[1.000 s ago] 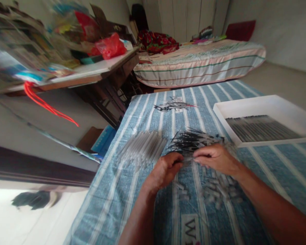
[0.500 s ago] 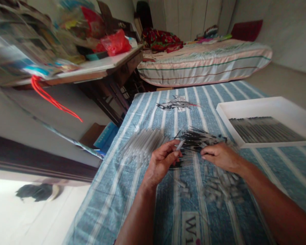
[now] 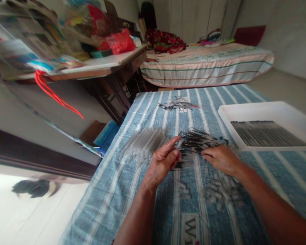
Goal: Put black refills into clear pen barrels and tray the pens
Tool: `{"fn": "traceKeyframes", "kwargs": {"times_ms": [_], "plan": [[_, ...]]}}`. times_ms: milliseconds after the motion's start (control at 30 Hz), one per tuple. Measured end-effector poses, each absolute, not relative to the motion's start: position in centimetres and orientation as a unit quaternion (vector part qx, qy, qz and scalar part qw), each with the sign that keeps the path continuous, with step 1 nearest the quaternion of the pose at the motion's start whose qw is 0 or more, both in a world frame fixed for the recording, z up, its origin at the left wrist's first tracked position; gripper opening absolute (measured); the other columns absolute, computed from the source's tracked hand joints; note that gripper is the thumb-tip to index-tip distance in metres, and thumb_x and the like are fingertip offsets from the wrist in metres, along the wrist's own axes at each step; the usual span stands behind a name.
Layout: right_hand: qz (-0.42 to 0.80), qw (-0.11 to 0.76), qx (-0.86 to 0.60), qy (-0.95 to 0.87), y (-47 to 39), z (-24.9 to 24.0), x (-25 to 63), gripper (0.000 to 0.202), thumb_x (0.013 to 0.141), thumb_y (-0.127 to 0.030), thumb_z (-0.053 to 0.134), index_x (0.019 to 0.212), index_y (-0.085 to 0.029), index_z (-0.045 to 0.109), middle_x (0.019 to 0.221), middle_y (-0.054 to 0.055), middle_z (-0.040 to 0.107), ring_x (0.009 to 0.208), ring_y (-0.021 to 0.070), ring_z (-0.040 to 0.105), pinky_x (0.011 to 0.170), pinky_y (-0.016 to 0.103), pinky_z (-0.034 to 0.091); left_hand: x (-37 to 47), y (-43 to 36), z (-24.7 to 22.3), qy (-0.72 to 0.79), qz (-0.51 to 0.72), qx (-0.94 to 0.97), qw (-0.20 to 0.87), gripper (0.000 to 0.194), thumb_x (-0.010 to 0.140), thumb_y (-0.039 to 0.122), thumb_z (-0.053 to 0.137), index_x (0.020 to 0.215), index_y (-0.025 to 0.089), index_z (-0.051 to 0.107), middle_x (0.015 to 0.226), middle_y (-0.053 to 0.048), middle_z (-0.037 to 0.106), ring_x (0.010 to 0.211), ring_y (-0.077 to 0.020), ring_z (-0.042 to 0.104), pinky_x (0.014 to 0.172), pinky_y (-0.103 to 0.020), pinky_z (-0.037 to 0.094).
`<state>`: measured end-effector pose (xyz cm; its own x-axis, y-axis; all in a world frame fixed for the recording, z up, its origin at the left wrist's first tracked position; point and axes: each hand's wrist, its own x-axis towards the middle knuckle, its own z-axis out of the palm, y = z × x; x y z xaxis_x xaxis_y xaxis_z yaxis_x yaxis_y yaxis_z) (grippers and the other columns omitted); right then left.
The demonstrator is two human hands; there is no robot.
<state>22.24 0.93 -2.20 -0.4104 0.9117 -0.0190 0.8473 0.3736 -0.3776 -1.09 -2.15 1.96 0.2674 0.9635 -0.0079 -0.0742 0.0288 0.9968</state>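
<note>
My left hand [image 3: 165, 156] is closed with a small clear plastic tube [image 3: 179, 144] at its fingertips, mostly hidden by the fingers. Thumb and forefinger of my right hand [image 3: 218, 157] pinch a thin black pen refill [image 3: 192, 150], which points towards the left hand. Just beyond both hands lies a loose pile of black pen refills [image 3: 199, 137]. To the left, translucent pen barrels [image 3: 145, 144] lie side by side in a heap. Short translucent caps [image 3: 223, 190] are scattered nearer me, below my right hand.
A white box [image 3: 270, 108] at the right holds a row of dark-filled pens [image 3: 267, 132]. Further back on the striped cloth [image 3: 148, 109] is a small pile of thin pieces [image 3: 180, 104]. A cluttered side table [image 3: 97, 64] and a bed [image 3: 206, 68] stand beyond.
The view has shifted slightly. My left forefinger reaches further forward, covering more of the tube. The refill in my right hand now shows stretched across the gap towards my left hand.
</note>
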Motion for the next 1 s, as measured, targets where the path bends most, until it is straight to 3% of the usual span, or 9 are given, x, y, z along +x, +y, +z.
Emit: {"fn": "traceKeyframes", "kwargs": {"times_ms": [133,400,667,1000], "plan": [[0.105,0.101,-0.562,-0.814,1.2,-2.5,21.4,0.027,0.085,-0.031,0.045,0.096,-0.027,0.07,0.084,0.002,0.073,0.076,0.0176,0.065,0.065,0.024,0.042,-1.0,-2.2,2.0,0.408,0.435,0.55,0.585,0.042,0.083,0.028,0.052,0.125,0.026,0.052,0.066,0.002,0.055,0.047,-0.0059,0.042,0.042,-0.018,0.032],[0.018,-0.024,-0.553,-0.833,1.7,-1.7,18.9,0.031,0.088,-0.028,0.038,0.099,-0.025,0.067,0.08,0.009,0.072,0.074,0.0234,0.067,0.059,0.028,0.041,-0.9,-2.1,1.8,0.401,0.422,0.568,0.582,0.038,0.084,0.027,0.051,0.122,0.021,0.052,0.066,0.001,0.056,0.047,-0.0064,0.044,0.042,-0.018,0.034],[0.037,-0.045,-0.546,-0.836,1.6,-0.8,18.9,0.026,0.085,-0.026,0.041,0.091,-0.019,0.066,0.081,0.012,0.071,0.079,0.0259,0.066,0.06,0.029,0.041,-0.8,-2.2,1.8,0.411,0.392,0.593,0.571,0.036,0.084,0.025,0.05,0.12,0.021,0.052,0.065,0.002,0.057,0.048,-0.0067,0.044,0.045,-0.018,0.035],[0.092,-0.014,-0.549,-0.831,2.0,-1.2,19.7,0.019,0.075,-0.025,0.051,0.089,-0.019,0.063,0.082,0.008,0.07,0.08,0.0241,0.064,0.059,0.027,0.034,-0.4,-2.1,1.7,0.415,0.381,0.6,0.568,0.036,0.083,0.019,0.049,0.119,0.018,0.053,0.063,0.003,0.056,0.047,-0.0056,0.043,0.047,-0.018,0.035]]}}
